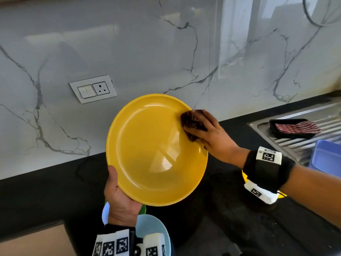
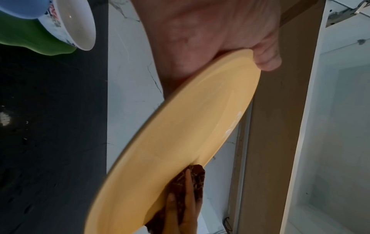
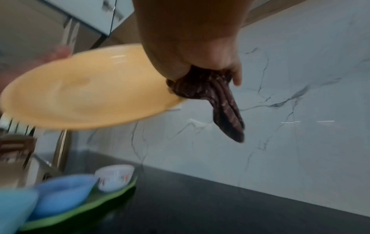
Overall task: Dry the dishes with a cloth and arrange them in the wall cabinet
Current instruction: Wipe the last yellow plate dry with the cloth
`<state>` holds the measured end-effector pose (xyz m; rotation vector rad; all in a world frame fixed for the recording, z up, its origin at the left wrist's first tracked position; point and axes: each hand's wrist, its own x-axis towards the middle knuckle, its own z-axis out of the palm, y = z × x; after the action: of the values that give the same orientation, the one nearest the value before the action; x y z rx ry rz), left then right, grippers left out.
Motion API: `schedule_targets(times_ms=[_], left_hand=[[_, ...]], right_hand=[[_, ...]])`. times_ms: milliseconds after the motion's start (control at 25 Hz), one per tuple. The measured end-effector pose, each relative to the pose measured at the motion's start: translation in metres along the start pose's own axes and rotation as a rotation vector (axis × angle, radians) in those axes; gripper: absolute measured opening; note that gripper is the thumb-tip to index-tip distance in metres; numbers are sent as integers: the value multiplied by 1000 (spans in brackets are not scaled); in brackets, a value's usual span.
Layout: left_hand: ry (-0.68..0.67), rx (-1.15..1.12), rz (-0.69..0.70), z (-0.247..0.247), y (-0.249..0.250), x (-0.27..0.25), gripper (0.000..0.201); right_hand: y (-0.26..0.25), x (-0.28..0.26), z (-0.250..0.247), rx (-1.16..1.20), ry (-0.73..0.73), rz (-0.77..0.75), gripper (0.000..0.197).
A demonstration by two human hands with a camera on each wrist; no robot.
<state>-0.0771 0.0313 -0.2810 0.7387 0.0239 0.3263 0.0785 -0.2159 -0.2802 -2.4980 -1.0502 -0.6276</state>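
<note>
A yellow plate (image 1: 156, 150) is held tilted above the black counter, its face toward me. My left hand (image 1: 118, 196) grips its lower left rim, thumb on the face; the left wrist view shows that plate (image 2: 180, 142) edge-on with the thumb (image 2: 266, 60) over the rim. My right hand (image 1: 208, 133) presses a bunched dark red patterned cloth (image 1: 191, 121) against the plate's upper right rim. In the right wrist view the cloth (image 3: 220, 98) hangs from the curled fingers (image 3: 236, 76) at the plate's (image 3: 84, 95) edge.
Below the plate stand a light blue bowl (image 1: 153, 230), a white patterned bowl (image 3: 114, 177) and a green plate (image 3: 80, 210) on the black counter (image 1: 230, 209). A steel sink drainboard (image 1: 295, 126) at right carries a black tray with a striped cloth (image 1: 297, 127) and a blue tub (image 1: 326, 157). A wall socket (image 1: 93, 88) is behind.
</note>
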Motion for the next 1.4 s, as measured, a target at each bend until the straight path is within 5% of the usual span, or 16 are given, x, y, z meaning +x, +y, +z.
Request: schedule_targets(times_ms=[80, 200, 280, 440, 520, 640, 720, 760, 840, 1040, 1120, 1240, 1320, 1400], left_hand=[[55, 34, 18, 0, -2, -1, 42], [61, 39, 23, 0, 0, -2, 61], [10, 10, 26, 0, 3, -1, 72], [-9, -111, -70, 9, -1, -12, 72], [-30, -109, -69, 1, 1, -12, 69], [-76, -31, -148, -1, -10, -7, 75], [32, 95, -116, 3, -14, -12, 90], [51, 99, -110, 6, -11, -12, 82], [117, 54, -74, 6, -13, -8, 26], [6, -10, -111, 37, -20, -2, 24], [-13, -68, -201, 44, -27, 5, 61], [-109, -227, -178, 46, -39, 12, 60], [-310, -303, -227, 49, -45, 16, 59], [-364, -334, -307, 58, -53, 16, 58]], right_hand=[[-8, 16, -8, 139, 91, 168, 49], [-20, 28, -22, 230, 346, 350, 46], [-40, 24, -25, 147, 428, 108, 41], [-100, 5, 0, -48, 290, -766, 28], [-115, 8, 7, -210, 246, -888, 30], [-105, 31, -4, -244, 231, -694, 41], [-90, 46, -14, -184, 246, -465, 38], [-80, 50, -17, -182, 254, -336, 36], [-58, 47, -23, -186, 255, -98, 38], [-28, -28, -16, -108, -164, 450, 59], [-37, -61, -5, -61, -234, 488, 62], [-54, -93, 5, 106, -293, 337, 58], [-61, -97, 2, 220, -298, 133, 57], [-61, -87, -4, 217, -208, -89, 51]])
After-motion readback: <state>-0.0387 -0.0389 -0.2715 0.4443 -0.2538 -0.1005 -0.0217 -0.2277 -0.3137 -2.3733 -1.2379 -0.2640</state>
